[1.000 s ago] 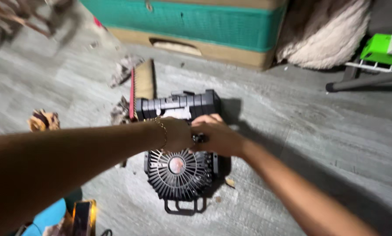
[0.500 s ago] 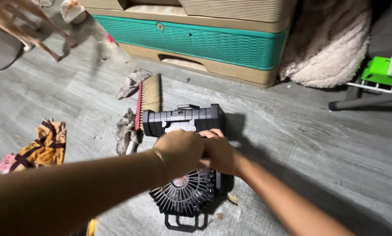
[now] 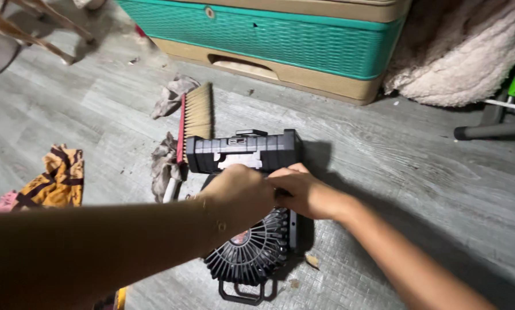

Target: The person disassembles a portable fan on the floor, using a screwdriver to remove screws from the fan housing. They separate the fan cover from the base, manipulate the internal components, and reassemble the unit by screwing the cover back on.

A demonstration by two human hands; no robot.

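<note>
A black portable fan [image 3: 251,252] lies flat on the grey floor, its round grille facing up and its boxy black base [image 3: 243,150] at the far end. Both my hands meet over the joint between base and grille. My left hand [image 3: 240,192] is curled with the fingers closed on the fan there. My right hand [image 3: 300,189] presses in from the right, its fingers pinched at the same spot. What the fingertips grip is hidden.
A hand brush [image 3: 194,117] with tan bristles and a red back lies just left of the base, among grey rags [image 3: 165,161]. A teal and tan plastic drawer unit [image 3: 303,51] stands behind. An orange patterned cloth [image 3: 59,178] lies at the left, a fluffy rug [image 3: 464,57] at the right.
My view has moved closer and lower. My hands have stayed on the fan, both now closed together over its joint; the fan has barely shifted.
</note>
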